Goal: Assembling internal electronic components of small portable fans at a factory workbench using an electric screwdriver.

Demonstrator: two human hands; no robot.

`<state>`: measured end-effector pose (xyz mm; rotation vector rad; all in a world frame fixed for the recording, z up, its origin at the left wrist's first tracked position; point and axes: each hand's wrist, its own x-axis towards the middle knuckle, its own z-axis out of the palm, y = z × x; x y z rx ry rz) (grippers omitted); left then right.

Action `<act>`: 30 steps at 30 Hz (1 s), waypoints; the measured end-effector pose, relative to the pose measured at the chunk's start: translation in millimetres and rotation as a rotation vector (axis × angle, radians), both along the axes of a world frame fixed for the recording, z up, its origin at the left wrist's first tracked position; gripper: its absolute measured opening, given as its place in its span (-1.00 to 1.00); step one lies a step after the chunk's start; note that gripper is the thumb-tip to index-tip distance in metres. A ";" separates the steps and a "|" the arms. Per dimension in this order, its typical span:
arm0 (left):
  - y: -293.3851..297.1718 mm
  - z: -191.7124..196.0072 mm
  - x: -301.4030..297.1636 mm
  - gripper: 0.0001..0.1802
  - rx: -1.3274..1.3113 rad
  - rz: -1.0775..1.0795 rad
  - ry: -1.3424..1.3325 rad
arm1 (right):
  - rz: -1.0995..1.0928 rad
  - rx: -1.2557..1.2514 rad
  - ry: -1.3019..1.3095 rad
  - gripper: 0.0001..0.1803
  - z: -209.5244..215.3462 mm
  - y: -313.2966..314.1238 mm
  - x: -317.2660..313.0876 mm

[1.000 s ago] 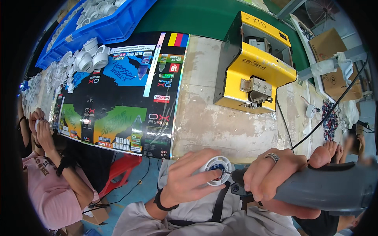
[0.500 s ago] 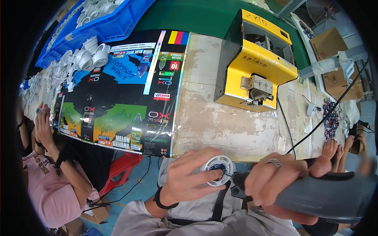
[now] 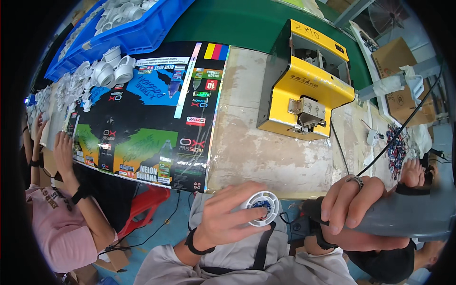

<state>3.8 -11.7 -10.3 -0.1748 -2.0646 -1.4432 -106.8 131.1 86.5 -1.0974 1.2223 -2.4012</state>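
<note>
Over my lap, close to the table's front edge, my left hand point(image 3: 221, 219) is closed around a round white plastic housing point(image 3: 275, 210). The housing's open face is up, showing a small blue circuit board point(image 3: 260, 204), and a fingertip reaches inside it. To the right, my right hand point(image 3: 354, 202) is wrapped around a dark grey handheld power tool point(image 3: 411, 219). The tool's black front end points toward the housing, with a gap between them. Its far end blurs at the right rim, so its exact kind cannot be told.
A yellow machine point(image 3: 311, 88) stands on the table point(image 3: 237, 142). At left lie a printed sheet point(image 3: 137, 154), white plastic rings point(image 3: 114, 71) and a blue bin point(image 3: 118, 42). A black cable point(image 3: 403, 124) crosses at right. Co-workers' hands point(image 3: 63, 151) are at both sides.
My right hand has drawn the power tool rightward, off the housing's edge where its tip was. My left hand still holds the housing. The view has shifted slightly.
</note>
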 end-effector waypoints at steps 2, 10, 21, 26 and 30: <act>-0.8 0.6 -0.6 -0.61 0.003 -0.012 0.007 | 0.020 -0.032 -0.005 -0.20 -3.1 -1.6 -2.5; 0.7 -2.3 0.7 -0.58 0.147 -0.100 -0.010 | 0.123 -0.053 0.234 -0.23 -0.1 -3.6 -19.0; 3.4 -1.6 1.0 -0.58 0.141 -0.104 -0.035 | -0.223 -0.138 0.308 -0.17 41.7 -19.7 -66.5; 2.6 3.8 5.1 -0.59 0.133 -0.068 -0.025 | -0.696 0.011 0.622 -0.29 39.7 -68.3 -163.9; 1.5 2.4 6.8 -0.59 0.140 -0.049 -0.035 | -0.553 0.121 0.353 -0.29 33.3 -66.4 -184.3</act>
